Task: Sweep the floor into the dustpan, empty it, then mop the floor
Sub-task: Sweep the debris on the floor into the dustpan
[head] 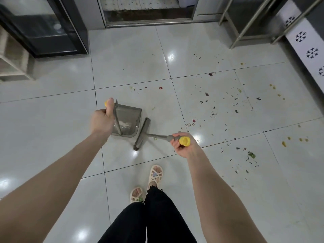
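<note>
my sandalled feet (155, 174) stand closest, on the pale tiled floor (52, 111). just ahead of them both my hands are full: my left hand (102, 120) is wrapped round the top of the dustpan's upright handle, thumb along it, and my right hand (182, 146) grips the broom's handle just below its yellow end cap. the dustpan (128, 118) sits on the floor under my left hand, and the broom head (142, 134) rests just beside its right edge, its long axis running away from me with a slight tilt, about parallel to that edge. the pan's mouth seems to open away from me, though i can't be sure. what matters is that the litter (228, 102), dark slivers, petals and yellow bits, lies to the right and further out, well apart from the pan, with the broom between the two. my right hand is the nearer one to it, so i judge the broom has to reach out rightward and draw the mess back left toward the pan. beyond it all is the metal door sill (149, 23).
</note>
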`<act>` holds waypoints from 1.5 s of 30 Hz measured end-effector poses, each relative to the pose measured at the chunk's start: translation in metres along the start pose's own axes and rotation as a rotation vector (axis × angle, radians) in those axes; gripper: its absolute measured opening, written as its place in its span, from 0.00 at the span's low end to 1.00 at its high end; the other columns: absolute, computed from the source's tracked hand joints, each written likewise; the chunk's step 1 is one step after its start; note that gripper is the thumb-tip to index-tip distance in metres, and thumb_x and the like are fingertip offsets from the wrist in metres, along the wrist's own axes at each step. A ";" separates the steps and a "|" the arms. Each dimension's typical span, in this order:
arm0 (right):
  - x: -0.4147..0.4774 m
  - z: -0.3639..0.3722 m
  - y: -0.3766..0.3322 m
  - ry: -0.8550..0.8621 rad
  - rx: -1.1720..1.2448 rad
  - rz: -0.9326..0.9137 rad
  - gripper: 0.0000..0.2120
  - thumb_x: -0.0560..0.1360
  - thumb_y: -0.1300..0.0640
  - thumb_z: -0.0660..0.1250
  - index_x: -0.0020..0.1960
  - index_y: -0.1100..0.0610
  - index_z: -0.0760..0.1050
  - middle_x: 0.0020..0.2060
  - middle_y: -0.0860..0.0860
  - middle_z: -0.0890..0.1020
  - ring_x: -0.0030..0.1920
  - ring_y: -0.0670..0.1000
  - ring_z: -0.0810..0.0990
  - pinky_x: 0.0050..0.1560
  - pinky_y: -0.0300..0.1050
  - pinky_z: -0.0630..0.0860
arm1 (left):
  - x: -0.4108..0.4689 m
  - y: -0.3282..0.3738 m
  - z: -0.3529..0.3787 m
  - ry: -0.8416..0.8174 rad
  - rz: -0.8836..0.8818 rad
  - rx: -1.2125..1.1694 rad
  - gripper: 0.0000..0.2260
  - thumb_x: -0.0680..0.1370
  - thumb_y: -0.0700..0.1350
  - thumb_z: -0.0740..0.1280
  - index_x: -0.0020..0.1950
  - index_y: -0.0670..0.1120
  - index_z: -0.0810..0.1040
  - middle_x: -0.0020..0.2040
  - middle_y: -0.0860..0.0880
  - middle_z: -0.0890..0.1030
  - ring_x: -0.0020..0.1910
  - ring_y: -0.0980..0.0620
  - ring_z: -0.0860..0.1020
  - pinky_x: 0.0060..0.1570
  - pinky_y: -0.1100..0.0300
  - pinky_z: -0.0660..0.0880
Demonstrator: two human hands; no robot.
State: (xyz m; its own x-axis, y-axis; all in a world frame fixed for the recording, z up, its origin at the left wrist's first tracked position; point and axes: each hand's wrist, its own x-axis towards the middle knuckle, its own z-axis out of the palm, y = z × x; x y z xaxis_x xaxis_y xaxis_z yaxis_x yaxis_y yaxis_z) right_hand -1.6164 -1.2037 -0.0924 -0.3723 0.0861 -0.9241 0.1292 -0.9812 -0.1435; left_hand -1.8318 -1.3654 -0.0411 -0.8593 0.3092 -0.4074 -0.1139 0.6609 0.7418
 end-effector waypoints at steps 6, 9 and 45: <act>-0.024 -0.042 0.017 0.171 -0.025 -0.057 0.07 0.76 0.64 0.62 0.39 0.62 0.71 0.25 0.55 0.73 0.16 0.45 0.71 0.17 0.29 0.68 | -0.016 -0.029 0.002 -0.020 -0.028 -0.005 0.35 0.66 0.76 0.49 0.37 0.43 0.70 0.33 0.43 0.67 0.32 0.46 0.67 0.34 0.52 0.66; -0.043 -0.064 0.018 0.229 0.009 -0.103 0.07 0.76 0.65 0.61 0.39 0.61 0.70 0.25 0.56 0.73 0.16 0.45 0.71 0.17 0.29 0.68 | -0.021 -0.038 0.004 -0.041 -0.052 -0.022 0.35 0.66 0.75 0.49 0.36 0.42 0.71 0.32 0.44 0.69 0.33 0.46 0.68 0.37 0.52 0.70; 0.056 0.105 -0.128 0.000 -0.121 -0.097 0.07 0.75 0.64 0.61 0.39 0.58 0.68 0.30 0.54 0.69 0.17 0.45 0.71 0.17 0.31 0.68 | 0.128 0.065 -0.002 0.031 -0.018 -0.035 0.32 0.69 0.74 0.51 0.38 0.44 0.70 0.34 0.42 0.67 0.34 0.46 0.66 0.35 0.53 0.65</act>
State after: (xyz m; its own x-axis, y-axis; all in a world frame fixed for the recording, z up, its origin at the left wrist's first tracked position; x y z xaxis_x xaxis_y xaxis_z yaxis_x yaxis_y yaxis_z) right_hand -1.7499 -1.0911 -0.0883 -0.3886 0.1794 -0.9038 0.2022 -0.9404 -0.2736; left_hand -1.9500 -1.2845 -0.0440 -0.8717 0.2758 -0.4051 -0.1467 0.6418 0.7527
